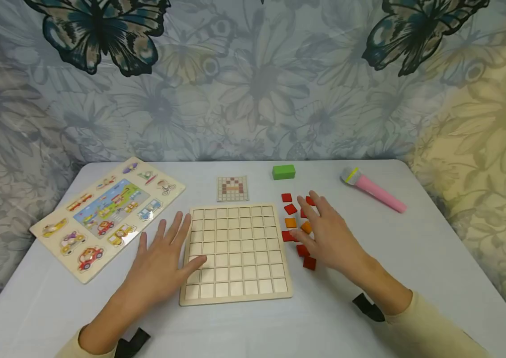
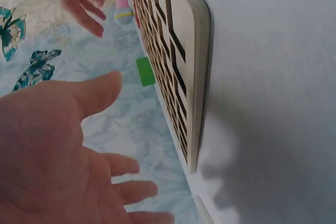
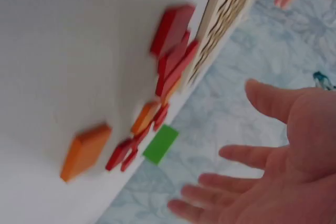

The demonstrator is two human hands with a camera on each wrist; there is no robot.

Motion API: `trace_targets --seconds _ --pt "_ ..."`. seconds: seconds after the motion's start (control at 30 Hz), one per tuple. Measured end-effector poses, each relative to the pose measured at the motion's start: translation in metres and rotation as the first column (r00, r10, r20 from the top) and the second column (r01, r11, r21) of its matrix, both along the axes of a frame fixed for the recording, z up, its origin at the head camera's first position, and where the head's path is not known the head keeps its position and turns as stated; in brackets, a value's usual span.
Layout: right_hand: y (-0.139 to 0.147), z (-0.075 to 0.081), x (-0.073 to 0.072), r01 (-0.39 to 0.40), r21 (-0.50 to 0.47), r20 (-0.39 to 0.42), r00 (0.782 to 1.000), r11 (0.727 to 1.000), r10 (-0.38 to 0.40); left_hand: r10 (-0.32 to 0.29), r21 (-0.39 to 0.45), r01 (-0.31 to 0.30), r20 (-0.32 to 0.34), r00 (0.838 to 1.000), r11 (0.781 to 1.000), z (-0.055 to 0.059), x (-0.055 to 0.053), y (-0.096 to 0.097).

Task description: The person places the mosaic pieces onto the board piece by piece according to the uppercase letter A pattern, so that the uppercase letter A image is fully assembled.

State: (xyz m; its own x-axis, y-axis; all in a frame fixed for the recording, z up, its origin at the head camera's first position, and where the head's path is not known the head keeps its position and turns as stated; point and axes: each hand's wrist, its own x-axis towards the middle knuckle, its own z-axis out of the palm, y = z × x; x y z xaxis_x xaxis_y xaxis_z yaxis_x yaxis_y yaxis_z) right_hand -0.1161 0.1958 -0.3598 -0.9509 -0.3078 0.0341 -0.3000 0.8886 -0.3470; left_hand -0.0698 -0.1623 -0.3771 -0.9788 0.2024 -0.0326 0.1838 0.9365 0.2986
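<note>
A pale wooden grid board [image 1: 235,300] with square cells lies at the middle of the table. My left hand [image 1: 159,266], fingers spread, hovers over its left edge, thumb overlapping the cells in the head view. In the left wrist view the left palm [image 2: 47,145] shows with nothing in it. Right of the board lie several red square tiles [image 1: 309,263] and a few orange tiles [image 1: 291,223]. Over them is my right hand [image 1: 331,238], fingers extended and hiding some tiles. The right palm [image 3: 304,156] holds nothing, and red tiles [image 3: 173,30] lie apart from it.
Behind the board lies a small pattern card [image 1: 232,189], with a green block [image 1: 283,172] to its right. A pink toy microphone [image 1: 378,193] rests at the back right. On the left is a vehicle picture puzzle [image 1: 119,196]. Patterned fabric [image 1: 253,99] hangs behind the table.
</note>
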Motion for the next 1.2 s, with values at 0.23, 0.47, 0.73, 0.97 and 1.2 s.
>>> trace_targets --seconds 0.23,0.47,0.73,0.97,1.2 --pt "0.006 0.003 -0.041 -0.069 -0.083 0.047 0.996 0.994 0.073 -0.107 0.066 0.101 0.095 0.990 0.993 -0.003 -0.008 -0.016" --pt "0.011 -0.005 -0.085 -0.106 -0.146 0.081 0.990 0.984 0.119 -0.208 0.170 0.176 0.196 0.958 0.970 -0.009 -0.012 -0.029" --pt "0.008 -0.015 -0.119 -0.091 -0.154 0.186 0.975 0.984 0.119 -0.250 0.148 0.217 0.259 0.933 0.965 -0.009 -0.013 -0.034" --pt "0.011 -0.019 -0.130 -0.124 -0.137 0.197 0.969 0.983 0.149 -0.296 0.159 0.259 0.287 0.911 0.953 -0.010 -0.017 -0.041" --pt "0.012 -0.020 -0.135 -0.135 -0.115 0.170 0.974 0.984 0.153 -0.325 0.179 0.282 0.296 0.898 0.942 -0.005 -0.018 -0.043"
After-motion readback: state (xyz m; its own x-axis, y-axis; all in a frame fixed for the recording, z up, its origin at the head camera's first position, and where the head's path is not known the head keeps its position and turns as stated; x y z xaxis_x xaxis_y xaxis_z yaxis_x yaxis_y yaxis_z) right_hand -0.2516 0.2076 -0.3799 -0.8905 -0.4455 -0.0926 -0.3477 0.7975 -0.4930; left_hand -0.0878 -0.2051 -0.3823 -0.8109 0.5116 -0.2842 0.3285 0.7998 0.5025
